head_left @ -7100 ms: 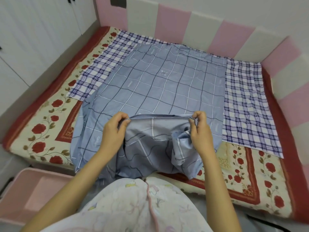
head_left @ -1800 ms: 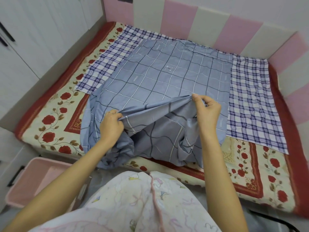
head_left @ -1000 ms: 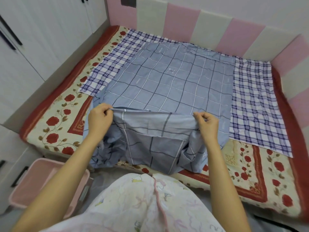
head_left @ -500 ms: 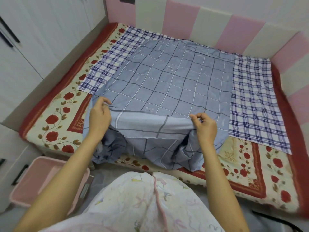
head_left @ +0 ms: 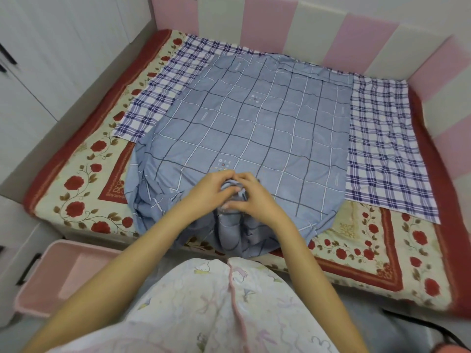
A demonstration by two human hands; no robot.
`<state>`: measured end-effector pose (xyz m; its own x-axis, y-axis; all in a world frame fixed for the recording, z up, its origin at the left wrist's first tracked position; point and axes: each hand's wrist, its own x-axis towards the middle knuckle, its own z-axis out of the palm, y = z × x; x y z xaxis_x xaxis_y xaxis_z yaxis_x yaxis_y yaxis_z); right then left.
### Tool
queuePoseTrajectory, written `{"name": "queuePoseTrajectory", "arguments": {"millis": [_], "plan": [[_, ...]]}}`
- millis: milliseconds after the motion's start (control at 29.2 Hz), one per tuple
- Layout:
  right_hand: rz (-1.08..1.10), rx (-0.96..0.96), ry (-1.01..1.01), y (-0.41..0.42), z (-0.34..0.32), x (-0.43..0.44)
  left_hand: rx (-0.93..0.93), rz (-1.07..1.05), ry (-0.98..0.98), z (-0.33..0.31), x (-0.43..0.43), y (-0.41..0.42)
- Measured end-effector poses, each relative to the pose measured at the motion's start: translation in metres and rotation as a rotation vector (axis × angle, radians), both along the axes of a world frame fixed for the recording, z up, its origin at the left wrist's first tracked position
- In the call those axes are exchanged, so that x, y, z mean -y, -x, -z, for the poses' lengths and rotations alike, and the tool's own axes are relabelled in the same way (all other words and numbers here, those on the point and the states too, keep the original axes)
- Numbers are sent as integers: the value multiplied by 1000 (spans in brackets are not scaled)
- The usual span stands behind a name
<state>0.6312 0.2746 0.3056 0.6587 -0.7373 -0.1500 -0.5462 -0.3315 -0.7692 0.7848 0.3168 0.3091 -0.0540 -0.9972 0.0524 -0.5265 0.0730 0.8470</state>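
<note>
at the near edge of the bed [head_left: 84, 189], both hands meet over a bunched-up fold of the blue checked sheet [head_left: 254, 128]. the left hand [head_left: 211, 188] comes in from the left with its fingers curled over the top of the bunch. the right hand [head_left: 251, 197] sits just beside it, touching it, with its fingers bent round the same wad and its thumb pressed on the near side. each grip is clamped on the cloth, though the fingertips overlap so closely that i cannot tell which layer each one pinches.

the rest of the sheet lies spread flat across the middle of the bed, its far edge close to the padded wall [head_left: 267, 26] of pink and cream panels. its near part hangs over the front of the bed in loose folds below the hands, more crumpled on the left side.

under the sheet lies a purple and white plaid cloth [head_left: 382, 149], showing as a strip on the left and a wider strip on the right. the bed's own cover, cream with red roses and a red border, shows around both.

a pink bin [head_left: 63, 273] stands on the floor just beside the bed, to the person's left. white cupboard doors [head_left: 51, 47] run along the left side. a pale printed garment [head_left: 204, 301] on the person fills the bottom of the view.
</note>
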Motion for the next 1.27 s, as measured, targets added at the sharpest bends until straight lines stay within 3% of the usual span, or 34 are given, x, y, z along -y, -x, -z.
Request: {"name": "queuePoseTrajectory", "arguments": {"millis": [206,343,548,788,1028,1165,1268], "plan": [[201,87,35,17,5,4,117,50,122,10,-12,-11],[131,83,161,17,-9,-3,196,-158,292,25,-24,-17],[283,63,369,16,-23,-3,152,-425,196,40,-34,-36],[428,180,449,11,-23,0,482,-209,453,64,-72,-45],[578,230,290,7,-23,9,556,-46,364,78,-87,-31],[627,286,250,7,-24,12,414,-159,301,78,-90,-29],[665,324,217,7,-23,14,454,-100,375,71,-87,-30]]}}
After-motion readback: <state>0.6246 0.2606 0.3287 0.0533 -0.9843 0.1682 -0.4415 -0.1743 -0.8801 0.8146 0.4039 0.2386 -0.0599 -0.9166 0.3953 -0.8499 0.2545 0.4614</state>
